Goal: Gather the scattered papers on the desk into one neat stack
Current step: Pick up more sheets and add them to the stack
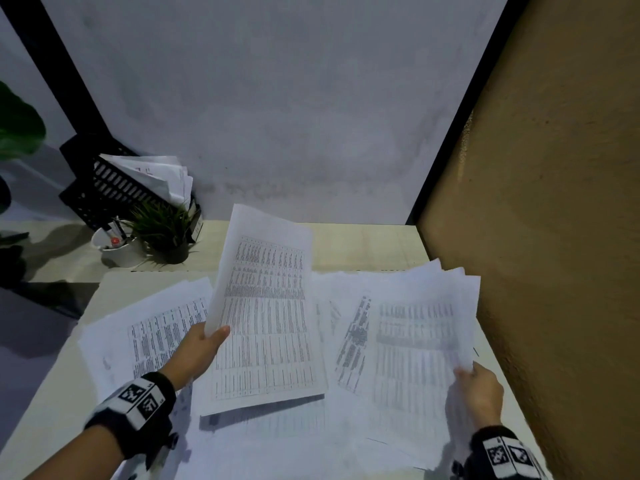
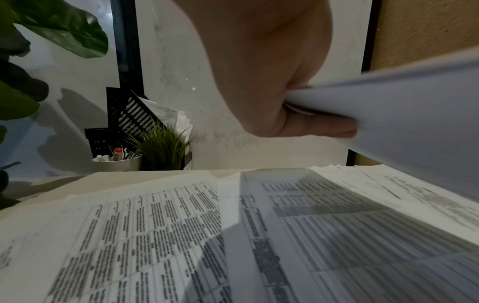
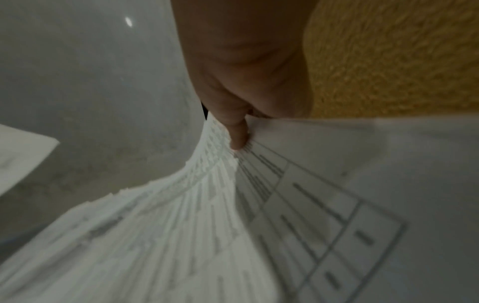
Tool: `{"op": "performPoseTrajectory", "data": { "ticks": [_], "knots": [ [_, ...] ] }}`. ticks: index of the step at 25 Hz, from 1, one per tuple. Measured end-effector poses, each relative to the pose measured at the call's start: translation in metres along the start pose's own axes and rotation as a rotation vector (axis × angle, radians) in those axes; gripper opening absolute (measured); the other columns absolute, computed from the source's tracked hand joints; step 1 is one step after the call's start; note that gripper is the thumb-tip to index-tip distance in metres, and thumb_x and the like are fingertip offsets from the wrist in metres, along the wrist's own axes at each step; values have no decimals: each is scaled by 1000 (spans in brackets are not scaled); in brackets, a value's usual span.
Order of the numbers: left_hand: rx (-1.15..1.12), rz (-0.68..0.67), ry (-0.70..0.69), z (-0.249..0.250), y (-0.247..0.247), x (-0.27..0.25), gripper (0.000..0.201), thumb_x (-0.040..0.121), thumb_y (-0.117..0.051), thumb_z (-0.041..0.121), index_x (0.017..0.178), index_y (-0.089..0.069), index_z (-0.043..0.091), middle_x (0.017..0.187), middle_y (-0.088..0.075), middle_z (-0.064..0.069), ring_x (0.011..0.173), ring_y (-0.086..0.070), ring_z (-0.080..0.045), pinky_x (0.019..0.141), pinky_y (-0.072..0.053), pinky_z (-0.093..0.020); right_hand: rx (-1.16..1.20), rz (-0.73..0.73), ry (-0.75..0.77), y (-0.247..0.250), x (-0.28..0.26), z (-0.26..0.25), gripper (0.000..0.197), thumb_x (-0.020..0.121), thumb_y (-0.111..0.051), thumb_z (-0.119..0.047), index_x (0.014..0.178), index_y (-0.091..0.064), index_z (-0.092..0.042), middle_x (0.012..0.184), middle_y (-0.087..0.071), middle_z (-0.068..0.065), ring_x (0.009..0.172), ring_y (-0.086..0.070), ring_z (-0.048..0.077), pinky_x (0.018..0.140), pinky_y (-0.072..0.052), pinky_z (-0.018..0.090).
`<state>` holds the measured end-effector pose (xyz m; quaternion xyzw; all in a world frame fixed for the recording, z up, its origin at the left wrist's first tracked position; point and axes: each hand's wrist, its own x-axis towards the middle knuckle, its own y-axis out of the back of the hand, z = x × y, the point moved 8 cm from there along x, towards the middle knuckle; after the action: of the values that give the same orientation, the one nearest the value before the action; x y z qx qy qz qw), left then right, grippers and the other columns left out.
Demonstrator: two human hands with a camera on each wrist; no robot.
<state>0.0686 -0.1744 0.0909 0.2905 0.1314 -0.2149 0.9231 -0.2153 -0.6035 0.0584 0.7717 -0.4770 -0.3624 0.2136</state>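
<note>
Printed sheets with tables lie scattered over the desk [image 1: 346,244]. My left hand [image 1: 202,344] pinches the left edge of a small bundle of sheets [image 1: 266,313] and holds it lifted over the middle of the desk; the left wrist view shows the thumb and fingers closed on its edge [image 2: 324,106]. My right hand [image 1: 479,389] grips the near right corner of another fanned bundle [image 1: 415,334] at the right, bending it upward [image 3: 207,194]. More loose sheets [image 1: 156,327] lie flat at the left under my left arm, and others near the front edge [image 1: 277,441].
At the back left stand a black slotted file tray with papers [image 1: 114,188], a white pen cup [image 1: 121,249] and a small potted grass plant [image 1: 166,233]. A brown textured partition [image 1: 554,237] closes the right side. A grey wall stands behind the desk.
</note>
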Motion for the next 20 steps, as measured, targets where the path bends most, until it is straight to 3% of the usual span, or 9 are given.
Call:
{"op": "performPoseTrajectory", "data": {
  "ticks": [2, 3, 5, 8, 11, 12, 15, 18, 20],
  "knots": [
    [-18, 0, -11, 2, 2, -2, 24, 93, -47, 28, 88, -52, 5, 61, -41, -9, 54, -39, -17, 52, -33, -27, -83, -4, 85, 16, -2, -16, 27, 95, -42, -12, 79, -59, 2, 81, -62, 18, 70, -52, 28, 65, -40, 31],
    [-18, -4, -22, 3, 0, -4, 23, 93, -46, 27, 84, -50, 6, 57, -37, -6, 50, -35, -16, 50, -31, -25, -106, -1, 104, 23, -4, -22, 30, 96, -40, -13, 73, -55, 0, 74, -58, 15, 66, -49, 26, 61, -35, 30],
    [-28, -9, -24, 4, -4, -8, 27, 93, -47, 24, 73, -44, 7, 51, -31, 0, 44, -29, -13, 46, -27, -23, -151, -9, 126, 31, -2, -27, 32, 97, -37, -14, 71, -50, -3, 72, -52, 11, 68, -47, 26, 63, -33, 30],
    [-49, -24, -11, 0, -12, -14, 28, 93, -48, 24, 71, -44, 7, 52, -31, 0, 45, -30, -13, 48, -28, -24, -218, -67, 112, 25, 3, -21, 33, 97, -38, -11, 72, -54, 2, 71, -55, 12, 64, -46, 23, 64, -35, 32],
    [-52, -42, 3, -1, -18, -17, 26, 93, -48, 26, 78, -48, 5, 55, -35, -2, 47, -33, -15, 49, -31, -24, -312, -138, 96, 16, -3, -10, 22, 94, -43, -8, 99, -59, 6, 104, -62, 23, 86, -53, 29, 78, -42, 33],
    [-52, -43, 0, 1, -20, -19, 27, 93, -48, 26, 74, -47, 6, 53, -33, -1, 45, -31, -14, 47, -29, -23, -355, -131, 127, 18, -5, -12, 22, 94, -43, -7, 101, -59, 5, 107, -62, 25, 90, -55, 31, 82, -43, 35],
    [-68, -34, -21, 7, -17, -24, 33, 93, -48, 25, 65, -39, 11, 49, -30, 1, 40, -26, -11, 44, -25, -22, -329, 8, 230, 45, -11, -32, 28, 95, -40, -12, 90, -62, 5, 93, -66, 26, 80, -57, 34, 73, -44, 36],
    [-83, -25, -18, 3, -15, -26, 28, 93, -47, 24, 71, -44, 7, 50, -29, 1, 41, -26, -11, 45, -25, -22, -329, 37, 260, 60, -19, -46, 31, 96, -39, -12, 72, -56, -1, 76, -62, 19, 66, -52, 28, 64, -40, 34],
    [-91, -22, -10, -1, -16, -25, 24, 93, -47, 25, 78, -47, 6, 51, -30, 0, 41, -27, -11, 43, -25, -21, -314, 74, 284, 70, -24, -59, 30, 96, -39, -11, 74, -57, -1, 77, -63, 20, 65, -52, 29, 64, -42, 35]
  ]
}}
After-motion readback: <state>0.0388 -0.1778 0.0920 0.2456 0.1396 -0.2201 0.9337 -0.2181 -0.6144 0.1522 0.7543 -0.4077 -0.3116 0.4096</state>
